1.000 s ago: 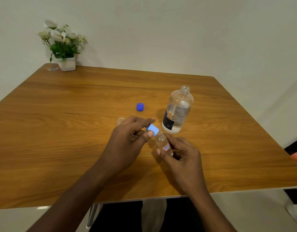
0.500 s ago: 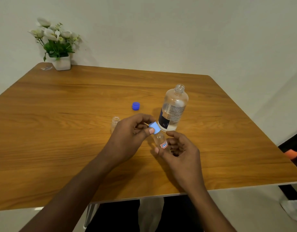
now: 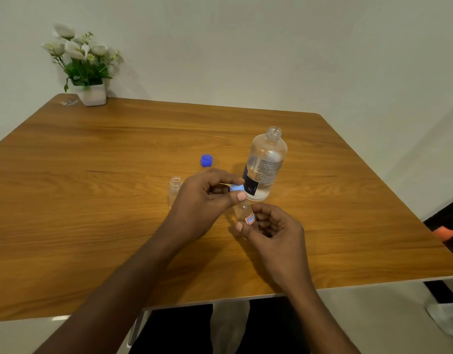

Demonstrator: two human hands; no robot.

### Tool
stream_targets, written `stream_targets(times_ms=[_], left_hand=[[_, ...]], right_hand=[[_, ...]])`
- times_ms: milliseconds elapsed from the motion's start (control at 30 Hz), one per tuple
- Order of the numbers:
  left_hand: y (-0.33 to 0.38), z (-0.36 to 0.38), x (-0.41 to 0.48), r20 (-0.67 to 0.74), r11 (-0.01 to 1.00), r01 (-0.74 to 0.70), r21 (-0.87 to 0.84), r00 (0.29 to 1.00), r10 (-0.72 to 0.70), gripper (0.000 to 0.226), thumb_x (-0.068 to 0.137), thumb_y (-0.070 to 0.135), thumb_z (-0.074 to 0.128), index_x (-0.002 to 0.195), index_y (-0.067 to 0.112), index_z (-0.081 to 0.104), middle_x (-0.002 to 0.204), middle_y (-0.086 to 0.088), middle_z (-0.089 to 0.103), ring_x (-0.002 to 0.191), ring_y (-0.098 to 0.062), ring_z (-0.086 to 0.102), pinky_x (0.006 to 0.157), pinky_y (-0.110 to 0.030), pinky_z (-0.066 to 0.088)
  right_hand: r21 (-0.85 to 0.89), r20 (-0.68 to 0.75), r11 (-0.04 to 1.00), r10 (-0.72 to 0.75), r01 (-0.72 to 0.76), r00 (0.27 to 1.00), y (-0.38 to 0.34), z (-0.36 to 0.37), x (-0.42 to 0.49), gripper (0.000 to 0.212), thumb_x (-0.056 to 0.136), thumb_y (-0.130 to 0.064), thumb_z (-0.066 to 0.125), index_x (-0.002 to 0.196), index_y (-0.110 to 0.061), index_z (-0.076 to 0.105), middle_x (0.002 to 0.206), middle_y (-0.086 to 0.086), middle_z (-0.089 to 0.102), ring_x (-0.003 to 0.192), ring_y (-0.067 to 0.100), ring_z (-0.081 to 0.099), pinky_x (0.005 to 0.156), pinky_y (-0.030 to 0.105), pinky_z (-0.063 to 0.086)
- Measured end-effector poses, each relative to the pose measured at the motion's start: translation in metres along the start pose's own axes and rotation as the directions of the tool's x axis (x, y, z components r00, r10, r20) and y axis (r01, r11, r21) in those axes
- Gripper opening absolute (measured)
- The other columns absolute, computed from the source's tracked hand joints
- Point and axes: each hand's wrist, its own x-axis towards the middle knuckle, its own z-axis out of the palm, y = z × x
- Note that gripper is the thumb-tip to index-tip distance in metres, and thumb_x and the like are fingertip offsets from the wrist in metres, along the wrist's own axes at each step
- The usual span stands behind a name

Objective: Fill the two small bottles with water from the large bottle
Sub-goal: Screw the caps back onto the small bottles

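Observation:
My right hand (image 3: 272,229) holds a small clear bottle (image 3: 244,212) with a red label, tilted toward the left. Its light blue cap (image 3: 237,187) is pinched between the thumb and fingers of my left hand (image 3: 203,200), at the bottle's neck. The second small bottle (image 3: 174,187) stands uncapped just left of my left hand, partly hidden by it. The large clear bottle (image 3: 265,166) stands open right behind my hands, with water low in it. A dark blue cap (image 3: 206,160) lies on the table behind my left hand.
The wooden table (image 3: 92,200) runs to a front edge near my forearms. A white pot of flowers (image 3: 88,80) stands at the far left corner, next to a small clear scrap (image 3: 69,101).
Both hands have stayed on the small bottle and its cap, with the left fingers shifting around the cap. The view has moved slightly, exposing more of the second small bottle.

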Motion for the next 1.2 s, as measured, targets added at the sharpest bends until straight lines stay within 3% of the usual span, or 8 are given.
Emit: stream_targets(times_ms=[267,433,567,700,833,933,1067,1200], left_hand=[[-0.006,0.0,0.003,0.024,0.988,0.073,-0.136,0.997,-0.071,0.032,0.08,-0.005,0.067,0.102,0.018,0.065,0.098,0.0,0.07,0.087,-0.001,0.065,0.075,-0.014,0.049],[-0.006,0.004,-0.001,-0.002,0.98,0.095,-0.175,0.995,-0.096,0.015,0.079,0.005,0.07,0.089,0.016,0.068,0.076,0.01,0.071,0.072,-0.004,0.065,0.065,-0.015,0.049],[-0.008,0.005,0.002,-0.043,0.979,0.086,-0.183,0.994,-0.096,0.023,0.073,0.001,0.075,0.087,0.017,0.065,0.083,0.007,0.066,0.07,-0.006,0.061,0.065,-0.017,0.051],[-0.013,0.002,0.003,-0.048,0.965,0.111,-0.238,0.991,-0.125,0.034,0.073,-0.001,0.074,0.099,0.016,0.061,0.093,-0.002,0.064,0.073,-0.007,0.063,0.069,-0.019,0.053],[-0.018,-0.001,0.002,-0.053,0.981,0.09,-0.172,0.994,-0.101,0.03,0.082,-0.005,0.065,0.093,0.022,0.065,0.09,0.004,0.067,0.075,-0.003,0.064,0.071,-0.017,0.052],[-0.019,0.001,0.002,-0.08,0.979,0.08,-0.186,0.992,-0.096,0.021,0.089,0.002,0.058,0.093,0.021,0.066,0.082,0.007,0.07,0.075,-0.003,0.065,0.07,-0.018,0.052],[-0.013,0.007,0.002,-0.05,0.98,0.075,-0.184,0.995,-0.086,0.017,0.078,0.007,0.071,0.088,0.02,0.066,0.074,0.013,0.07,0.071,-0.003,0.065,0.066,-0.017,0.052],[-0.014,0.008,0.002,-0.049,0.969,0.082,-0.232,0.994,-0.095,0.029,0.07,0.006,0.077,0.092,0.018,0.064,0.085,0.004,0.069,0.077,-0.007,0.066,0.071,-0.019,0.054]], right_hand=[[0.048,-0.012,0.999,0.016,-0.015,1.0,-0.003,0.0,0.002,0.03,0.073,-0.006,0.08,0.097,-0.021,0.071,0.088,0.0,0.075,0.082,0.022,0.071,0.077,0.045,0.058],[0.049,0.014,0.999,0.021,-0.021,1.0,-0.002,0.0,0.002,0.029,0.074,-0.005,0.079,0.098,-0.019,0.071,0.087,-0.001,0.076,0.082,0.017,0.071,0.074,0.036,0.058],[0.051,0.029,0.999,0.011,-0.012,1.0,-0.001,-0.001,0.002,0.03,0.075,-0.004,0.078,0.101,-0.016,0.071,0.088,-0.002,0.075,0.082,0.014,0.071,0.072,0.026,0.055],[0.051,0.02,0.999,0.006,-0.007,1.0,-0.001,-0.002,0.002,0.031,0.075,-0.005,0.078,0.103,-0.016,0.071,0.09,-0.001,0.075,0.084,0.014,0.071,0.074,0.029,0.056],[0.069,0.001,0.998,0.003,-0.003,1.0,-0.002,-0.002,0.002,0.03,0.075,-0.005,0.079,0.101,-0.016,0.071,0.09,-0.002,0.075,0.081,0.011,0.069,0.072,0.026,0.055],[0.069,0.0,0.998,0.004,-0.004,1.0,-0.003,-0.001,0.001,0.03,0.075,-0.004,0.078,0.101,-0.017,0.071,0.09,-0.004,0.076,0.081,0.008,0.07,0.073,0.024,0.055],[0.045,0.019,0.999,0.01,-0.011,1.0,-0.002,-0.001,0.0,0.03,0.076,-0.006,0.078,0.103,-0.016,0.071,0.091,-0.001,0.075,0.086,0.015,0.071,0.076,0.035,0.058],[0.057,0.017,0.998,0.009,-0.01,1.0,-0.002,-0.001,0.0,0.03,0.076,-0.005,0.078,0.103,-0.016,0.071,0.09,-0.002,0.075,0.085,0.013,0.071,0.075,0.029,0.057]])
